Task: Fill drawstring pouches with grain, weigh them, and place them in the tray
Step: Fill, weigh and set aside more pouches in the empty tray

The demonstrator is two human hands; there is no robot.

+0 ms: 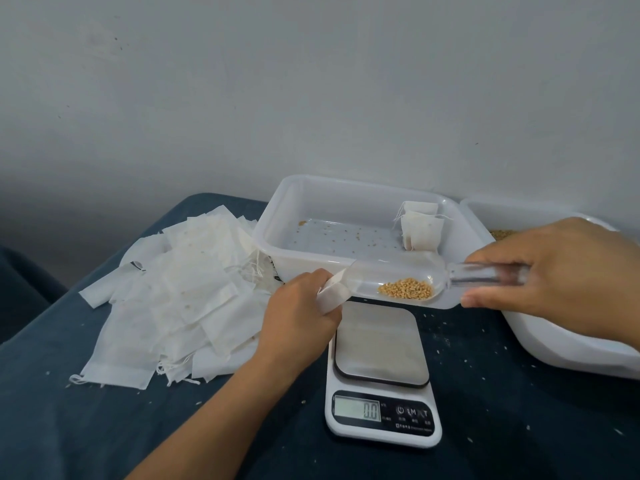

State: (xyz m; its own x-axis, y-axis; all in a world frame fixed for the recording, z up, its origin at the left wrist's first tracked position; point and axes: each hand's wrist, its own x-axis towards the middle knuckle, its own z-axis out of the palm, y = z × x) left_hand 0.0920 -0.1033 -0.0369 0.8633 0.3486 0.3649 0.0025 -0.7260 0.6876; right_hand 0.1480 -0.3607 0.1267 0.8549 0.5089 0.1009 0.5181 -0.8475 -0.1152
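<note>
Head view: the left hand [300,304] pinches a white pouch [333,293] by its mouth, fingers curled round it, just above the far edge of the scale [382,375]. The right hand [561,275] grips the handle of a clear scoop [408,284], fingers and thumb wrapped round it. The scoop lies nearly level, its open tip at the pouch's mouth. A small heap of grain [406,289] sits in the scoop's bowl, near the handle end. Both scoop and pouch hang in front of the near wall of the tray [277,220]. In the tray's far right corner two filled pouches [420,226] stand leaning against the wall; a few loose grains dot its floor. The scale's steel plate is bare and its display reads 0.0. Left of the tray a pile of empty pouches [173,289] is spread on the dark table [104,427]. At the right edge a white tub [554,348] shows some grain behind the right hand.
</note>
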